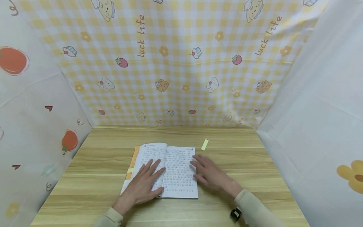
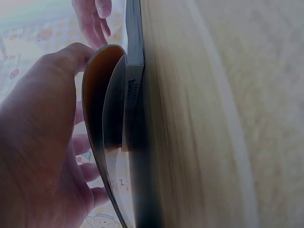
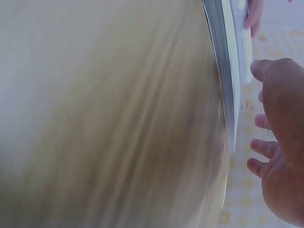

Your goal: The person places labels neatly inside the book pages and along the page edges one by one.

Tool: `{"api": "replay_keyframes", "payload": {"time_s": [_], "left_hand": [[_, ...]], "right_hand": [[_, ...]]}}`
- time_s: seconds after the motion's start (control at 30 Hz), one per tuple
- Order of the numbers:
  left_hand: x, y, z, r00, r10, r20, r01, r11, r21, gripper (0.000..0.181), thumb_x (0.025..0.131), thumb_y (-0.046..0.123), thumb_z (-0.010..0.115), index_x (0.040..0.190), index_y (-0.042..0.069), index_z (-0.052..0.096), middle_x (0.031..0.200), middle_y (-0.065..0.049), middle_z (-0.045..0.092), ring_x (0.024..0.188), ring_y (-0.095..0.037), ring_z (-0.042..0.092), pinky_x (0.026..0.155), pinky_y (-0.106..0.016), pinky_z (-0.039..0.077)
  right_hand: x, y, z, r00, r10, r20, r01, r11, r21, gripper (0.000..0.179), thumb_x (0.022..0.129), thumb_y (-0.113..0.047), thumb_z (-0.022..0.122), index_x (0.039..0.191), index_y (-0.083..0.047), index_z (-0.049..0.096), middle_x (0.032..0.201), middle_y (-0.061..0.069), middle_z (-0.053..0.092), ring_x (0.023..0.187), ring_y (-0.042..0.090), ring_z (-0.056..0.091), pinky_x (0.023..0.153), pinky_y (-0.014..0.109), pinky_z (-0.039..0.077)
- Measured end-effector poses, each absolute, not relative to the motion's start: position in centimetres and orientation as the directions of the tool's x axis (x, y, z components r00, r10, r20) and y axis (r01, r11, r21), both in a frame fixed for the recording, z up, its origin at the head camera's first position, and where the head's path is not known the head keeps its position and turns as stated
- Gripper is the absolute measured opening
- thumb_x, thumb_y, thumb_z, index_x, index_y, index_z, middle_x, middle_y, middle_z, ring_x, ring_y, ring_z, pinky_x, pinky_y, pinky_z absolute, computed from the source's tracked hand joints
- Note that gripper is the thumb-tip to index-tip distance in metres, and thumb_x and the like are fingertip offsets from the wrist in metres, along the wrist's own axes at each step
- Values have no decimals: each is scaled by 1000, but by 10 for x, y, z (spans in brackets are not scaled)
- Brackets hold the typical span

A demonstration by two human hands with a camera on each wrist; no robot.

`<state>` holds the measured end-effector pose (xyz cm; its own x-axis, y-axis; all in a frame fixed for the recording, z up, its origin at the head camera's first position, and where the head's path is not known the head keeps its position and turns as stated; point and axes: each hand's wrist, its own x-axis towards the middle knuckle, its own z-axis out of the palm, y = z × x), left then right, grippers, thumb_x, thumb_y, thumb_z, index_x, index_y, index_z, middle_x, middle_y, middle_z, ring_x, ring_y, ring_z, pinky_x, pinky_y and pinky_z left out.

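Observation:
An open book (image 1: 178,170) with printed pages lies on the wooden table, its left pages bowed up near the spine. My left hand (image 1: 144,184) rests on the left page with fingers spread, thumb by the bottom of the fold. In the left wrist view the lifted cover and pages (image 2: 97,90) curve beside that palm. My right hand (image 1: 211,173) is at the book's right edge, fingertips over the page margin, fingers extended. The right wrist view shows the page block (image 3: 225,71) edge-on, with the right hand (image 3: 280,128) beside it.
A pale yellow paper strip (image 1: 204,144) lies on the table (image 1: 232,142) beyond the book's upper right corner. Another yellow strip (image 1: 131,170) shows at the left edge, over an orange cover flap (image 1: 134,159). Printed curtains (image 1: 181,69) enclose the table at the back and sides.

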<state>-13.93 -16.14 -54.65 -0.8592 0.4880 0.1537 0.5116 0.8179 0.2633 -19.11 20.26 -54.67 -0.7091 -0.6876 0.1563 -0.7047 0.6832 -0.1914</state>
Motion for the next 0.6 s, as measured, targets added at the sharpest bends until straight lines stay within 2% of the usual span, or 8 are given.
{"api": "replay_keyframes", "payload": {"time_s": [0.27, 0.43, 0.6], "left_hand": [[-141, -157, -550, -876, 471, 108, 481, 834, 269, 85, 101, 71, 69, 167, 18, 57, 186, -17, 33, 172, -52, 31, 134, -77, 34], [-143, -156, -552, -885, 459, 77, 462, 846, 265, 90, 100, 75, 68, 170, 20, 54, 188, -16, 28, 173, -51, 28, 135, -78, 32], [-145, -153, -550, -893, 447, 54, 445, 859, 253, 94, 98, 78, 69, 171, 21, 51, 189, -15, 26, 175, -50, 26, 136, -78, 29]], "right_hand": [[-206, 223, -547, -731, -648, 215, -682, 705, -193, 63, 113, -36, 68, 165, -4, 55, 175, 27, 48, 162, 53, 46, 134, 70, 40], [-215, 234, -547, -756, -610, 238, -653, 728, -207, 59, 112, -33, 71, 161, -3, 59, 172, 29, 51, 159, 58, 48, 131, 73, 41], [-224, 243, -546, -782, -579, 230, -621, 755, -210, 60, 113, -33, 69, 163, -3, 57, 171, 30, 51, 159, 57, 48, 132, 73, 40]]}}
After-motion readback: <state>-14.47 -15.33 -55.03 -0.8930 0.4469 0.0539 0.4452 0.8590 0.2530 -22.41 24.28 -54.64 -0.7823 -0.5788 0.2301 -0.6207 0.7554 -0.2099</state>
